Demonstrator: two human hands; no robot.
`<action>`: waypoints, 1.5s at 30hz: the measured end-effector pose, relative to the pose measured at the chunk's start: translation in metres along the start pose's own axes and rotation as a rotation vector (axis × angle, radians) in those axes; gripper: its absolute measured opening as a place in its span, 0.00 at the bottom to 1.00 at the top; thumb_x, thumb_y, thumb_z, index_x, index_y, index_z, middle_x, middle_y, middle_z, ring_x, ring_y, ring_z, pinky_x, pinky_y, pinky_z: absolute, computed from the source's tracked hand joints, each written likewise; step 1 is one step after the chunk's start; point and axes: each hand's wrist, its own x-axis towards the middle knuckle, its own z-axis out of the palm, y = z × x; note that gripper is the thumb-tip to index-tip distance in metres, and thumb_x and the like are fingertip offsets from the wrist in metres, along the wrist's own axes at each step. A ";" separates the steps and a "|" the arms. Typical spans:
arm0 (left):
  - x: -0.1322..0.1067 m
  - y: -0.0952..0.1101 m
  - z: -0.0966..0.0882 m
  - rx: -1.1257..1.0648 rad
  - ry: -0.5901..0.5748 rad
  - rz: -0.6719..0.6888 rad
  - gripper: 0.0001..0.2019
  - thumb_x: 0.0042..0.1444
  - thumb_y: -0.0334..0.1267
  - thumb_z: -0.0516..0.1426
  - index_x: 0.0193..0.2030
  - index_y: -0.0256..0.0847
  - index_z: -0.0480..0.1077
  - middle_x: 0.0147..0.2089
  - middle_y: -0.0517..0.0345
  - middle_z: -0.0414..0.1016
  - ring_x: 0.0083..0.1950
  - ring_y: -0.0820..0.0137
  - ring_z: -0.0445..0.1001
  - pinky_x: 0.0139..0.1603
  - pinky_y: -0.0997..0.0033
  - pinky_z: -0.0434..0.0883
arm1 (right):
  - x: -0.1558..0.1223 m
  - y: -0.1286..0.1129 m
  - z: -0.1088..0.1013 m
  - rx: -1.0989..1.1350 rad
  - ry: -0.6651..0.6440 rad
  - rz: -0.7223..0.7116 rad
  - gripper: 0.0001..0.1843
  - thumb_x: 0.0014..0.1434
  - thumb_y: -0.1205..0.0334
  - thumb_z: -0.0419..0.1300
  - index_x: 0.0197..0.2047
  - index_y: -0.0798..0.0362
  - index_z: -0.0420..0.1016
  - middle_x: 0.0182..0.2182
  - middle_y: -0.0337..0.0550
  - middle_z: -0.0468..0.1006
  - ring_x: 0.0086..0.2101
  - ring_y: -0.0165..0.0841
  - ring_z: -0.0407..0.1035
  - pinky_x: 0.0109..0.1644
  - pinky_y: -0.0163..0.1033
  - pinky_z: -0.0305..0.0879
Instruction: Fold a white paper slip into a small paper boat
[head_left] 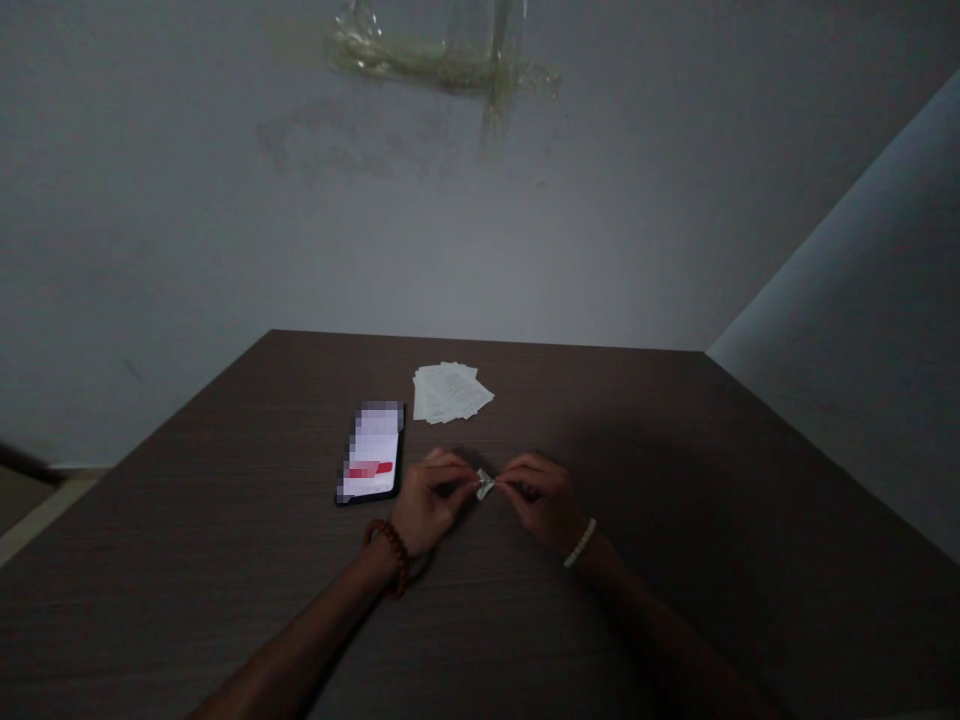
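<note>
My left hand (431,500) and my right hand (541,497) meet over the middle of a dark wooden table (225,560). Both pinch a small folded piece of white paper (484,484) between thumb and fingertips, one hand at each end. The paper is held just above the table top. A red bead bracelet circles my left wrist and a white bead bracelet my right. Light is dim, so the paper's folds are hard to read.
A phone (371,452) with a lit screen lies face up just left of my left hand. A small stack of white paper sheets (450,392) lies fanned out behind the hands. Grey walls stand beyond the table's far and right edges.
</note>
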 end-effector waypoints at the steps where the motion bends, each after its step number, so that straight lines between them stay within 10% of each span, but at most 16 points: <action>1: 0.000 0.000 0.000 -0.001 -0.001 0.001 0.06 0.55 0.35 0.58 0.30 0.41 0.76 0.33 0.53 0.76 0.37 0.65 0.71 0.39 0.66 0.68 | 0.000 0.000 0.000 -0.010 -0.003 -0.004 0.05 0.58 0.65 0.59 0.35 0.51 0.77 0.32 0.43 0.76 0.33 0.32 0.69 0.37 0.36 0.65; 25: -0.006 -0.010 0.006 0.103 -0.013 0.203 0.05 0.57 0.33 0.57 0.35 0.40 0.76 0.37 0.54 0.74 0.40 0.67 0.69 0.41 0.66 0.67 | -0.002 -0.003 0.002 -0.224 -0.059 -0.189 0.04 0.59 0.68 0.57 0.35 0.52 0.73 0.33 0.42 0.75 0.35 0.32 0.69 0.40 0.36 0.63; 45: -0.003 -0.005 0.004 0.124 -0.087 -0.226 0.09 0.55 0.42 0.55 0.33 0.39 0.70 0.32 0.56 0.75 0.33 0.68 0.72 0.34 0.72 0.68 | -0.002 -0.004 -0.001 -0.188 -0.021 -0.173 0.06 0.58 0.69 0.57 0.37 0.51 0.74 0.35 0.42 0.76 0.36 0.31 0.70 0.42 0.35 0.64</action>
